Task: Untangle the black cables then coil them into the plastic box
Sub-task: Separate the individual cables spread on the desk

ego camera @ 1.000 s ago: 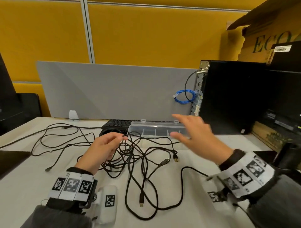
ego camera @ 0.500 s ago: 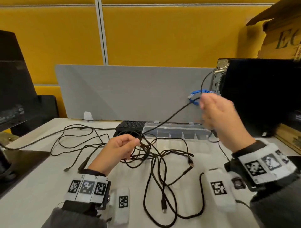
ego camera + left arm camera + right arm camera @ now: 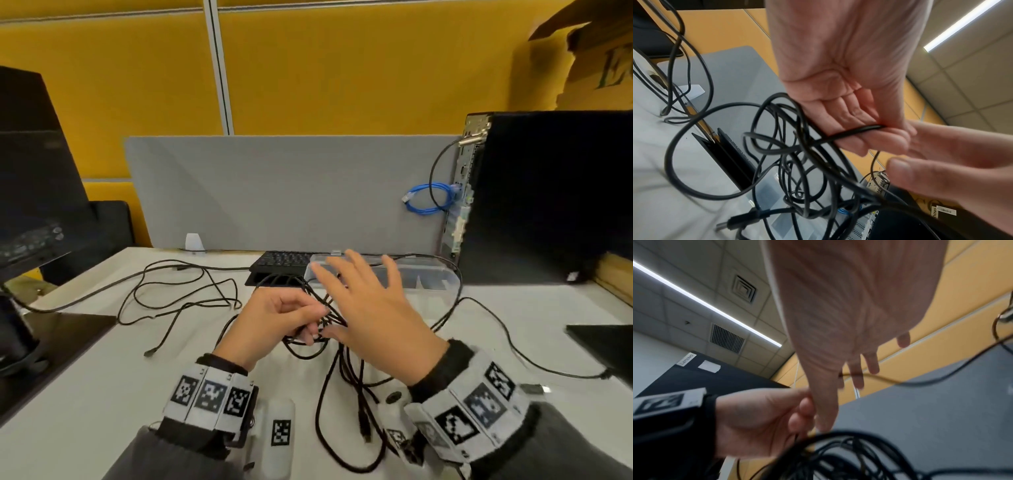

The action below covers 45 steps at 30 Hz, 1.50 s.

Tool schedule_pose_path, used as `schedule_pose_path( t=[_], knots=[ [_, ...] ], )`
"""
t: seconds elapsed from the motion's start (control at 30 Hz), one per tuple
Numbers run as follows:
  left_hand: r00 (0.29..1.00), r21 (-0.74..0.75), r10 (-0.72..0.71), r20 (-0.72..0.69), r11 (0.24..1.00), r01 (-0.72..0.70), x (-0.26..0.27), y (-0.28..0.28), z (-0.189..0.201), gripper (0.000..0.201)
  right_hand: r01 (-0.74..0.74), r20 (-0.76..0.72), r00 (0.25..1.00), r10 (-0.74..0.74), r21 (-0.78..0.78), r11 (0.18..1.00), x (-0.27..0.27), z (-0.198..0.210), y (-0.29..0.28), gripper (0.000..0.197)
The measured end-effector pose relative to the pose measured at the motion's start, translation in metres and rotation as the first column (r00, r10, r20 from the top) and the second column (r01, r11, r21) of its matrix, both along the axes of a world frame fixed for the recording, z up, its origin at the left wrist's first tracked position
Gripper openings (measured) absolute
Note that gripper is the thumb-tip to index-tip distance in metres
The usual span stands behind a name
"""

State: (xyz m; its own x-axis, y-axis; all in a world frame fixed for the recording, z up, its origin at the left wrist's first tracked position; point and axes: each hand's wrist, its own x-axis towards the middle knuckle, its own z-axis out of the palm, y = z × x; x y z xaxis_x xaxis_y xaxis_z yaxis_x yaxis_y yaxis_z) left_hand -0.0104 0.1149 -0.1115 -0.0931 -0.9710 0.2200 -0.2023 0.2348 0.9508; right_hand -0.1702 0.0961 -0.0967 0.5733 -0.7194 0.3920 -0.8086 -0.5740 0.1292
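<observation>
Left hand (image 3: 274,322) pinched strand of black cables (image 3: 342,370) between thumb and curled fingers (image 3: 875,142) — tangle lifted off white desk (image 3: 85,394), loops trailing down toward near edge. Right hand (image 3: 373,308) hovered just beside, fingers spread and straight, gripping nothing; thumb tip close to left fingertips. Plastic box (image 3: 431,274) sat beyond hands, beside keyboard (image 3: 281,262), in front of grey divider (image 3: 274,192) — one cable looped round its right end.
</observation>
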Motion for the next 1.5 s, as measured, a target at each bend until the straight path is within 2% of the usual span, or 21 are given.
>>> schedule_pose_path(
  t=[0.07,0.13,0.2,0.27,0.3,0.33,0.37,0.43,0.53,0.6,0.63,0.67,0.73,0.8,0.93,1.03,1.13,1.2,1.3,1.4,1.5],
  knots=[
    [1.000,-0.002,-0.028,0.007,1.000,0.028,0.000,0.000,0.000,0.012,-0.089,0.001,0.996,0.089,0.019,0.996,0.010,-0.003,-0.003,0.038],
    [0.997,-0.061,-0.009,0.071,0.998,0.014,0.003,-0.003,-0.001,0.011,-0.185,0.059,0.982,0.178,0.175,0.967,0.005,-0.007,-0.008,0.022],
    [0.968,-0.108,0.008,0.252,0.994,0.019,0.010,-0.004,-0.003,0.006,-0.273,0.162,0.960,0.228,0.366,0.890,-0.002,-0.006,-0.010,0.018],
    [0.857,-0.027,-0.046,0.513,0.997,0.070,0.018,-0.006,-0.009,0.041,-0.356,0.264,0.927,0.267,0.391,0.849,-0.011,-0.009,-0.011,0.023],
    [0.781,0.050,-0.085,0.618,0.996,0.069,0.022,-0.007,-0.012,0.054,-0.379,0.308,0.913,0.266,0.407,0.831,-0.015,-0.008,-0.012,0.027],
    [0.715,0.113,-0.117,0.689,0.992,0.053,0.024,-0.006,-0.014,0.057,-0.388,0.356,0.902,0.244,0.422,0.819,-0.019,-0.007,-0.012,0.028],
    [0.679,0.152,-0.134,0.722,0.988,0.033,0.025,-0.006,-0.016,0.053,-0.405,0.417,0.881,0.226,0.414,0.816,-0.023,-0.004,-0.012,0.029],
    [0.682,0.116,-0.093,0.726,0.993,0.012,0.027,-0.008,-0.019,0.041,-0.427,0.537,0.821,0.197,0.348,0.834,-0.031,0.004,-0.013,0.029],
    [0.744,-0.074,0.073,0.664,0.997,-0.031,0.023,-0.010,-0.016,0.029,-0.430,0.713,0.679,0.174,0.194,0.882,-0.044,0.017,-0.017,0.030],
    [0.810,-0.184,0.194,0.553,0.977,-0.109,0.016,-0.009,-0.012,0.023,-0.353,0.800,0.578,0.162,0.066,0.933,-0.055,0.027,-0.021,0.035],
    [0.854,-0.212,0.233,0.465,0.966,-0.148,0.012,-0.008,-0.009,0.022,-0.307,0.815,0.558,0.157,0.027,0.951,-0.061,0.031,-0.022,0.036],
    [0.897,-0.221,0.249,0.365,0.959,-0.176,0.009,-0.008,-0.007,0.021,-0.257,0.808,0.570,0.147,0.005,0.966,-0.066,0.034,-0.023,0.035],
    [0.936,-0.209,0.258,0.238,0.955,-0.210,0.004,-0.005,-0.004,0.016,-0.179,0.742,0.661,0.111,0.012,0.984,-0.073,0.039,-0.023,0.032],
    [0.950,-0.187,0.253,0.186,0.958,-0.219,0.000,-0.004,-0.003,0.013,-0.116,0.644,0.763,0.055,0.052,0.992,-0.075,0.040,-0.022,0.028],
    [0.970,-0.152,0.213,0.119,0.969,-0.194,-0.002,-0.004,-0.004,0.010,-0.101,0.491,0.868,0.067,0.042,0.994,-0.067,0.041,-0.018,0.023],
    [0.957,-0.178,0.223,0.187,0.966,-0.190,-0.001,-0.005,-0.003,0.013,-0.134,0.451,0.884,0.123,-0.008,0.991,-0.058,0.040,-0.013,0.024],
    [0.973,-0.128,0.177,0.148,0.979,-0.159,-0.004,-0.003,-0.002,0.017,-0.108,0.405,0.906,0.122,-0.057,0.993,-0.050,0.038,-0.010,0.029],
    [0.979,-0.099,0.163,0.124,0.984,-0.151,-0.006,-0.002,-0.002,0.018,-0.098,0.389,0.913,0.121,-0.080,0.992,-0.045,0.034,-0.010,0.024],
    [0.986,0.007,0.139,-0.090,0.990,-0.139,-0.011,-0.002,0.000,0.014,-0.101,0.383,0.915,0.130,-0.095,0.990,-0.042,0.029,-0.012,0.019],
    [0.915,0.084,0.085,-0.394,0.995,-0.057,-0.010,-0.001,0.004,0.020,-0.070,0.374,0.926,0.061,0.011,0.997,-0.045,0.030,-0.015,0.021],
    [0.880,0.067,0.056,-0.471,0.997,-0.027,-0.008,0.000,0.005,0.022,-0.135,0.448,0.891,0.066,0.123,0.983,-0.046,0.029,-0.015,0.018]
  ],
)
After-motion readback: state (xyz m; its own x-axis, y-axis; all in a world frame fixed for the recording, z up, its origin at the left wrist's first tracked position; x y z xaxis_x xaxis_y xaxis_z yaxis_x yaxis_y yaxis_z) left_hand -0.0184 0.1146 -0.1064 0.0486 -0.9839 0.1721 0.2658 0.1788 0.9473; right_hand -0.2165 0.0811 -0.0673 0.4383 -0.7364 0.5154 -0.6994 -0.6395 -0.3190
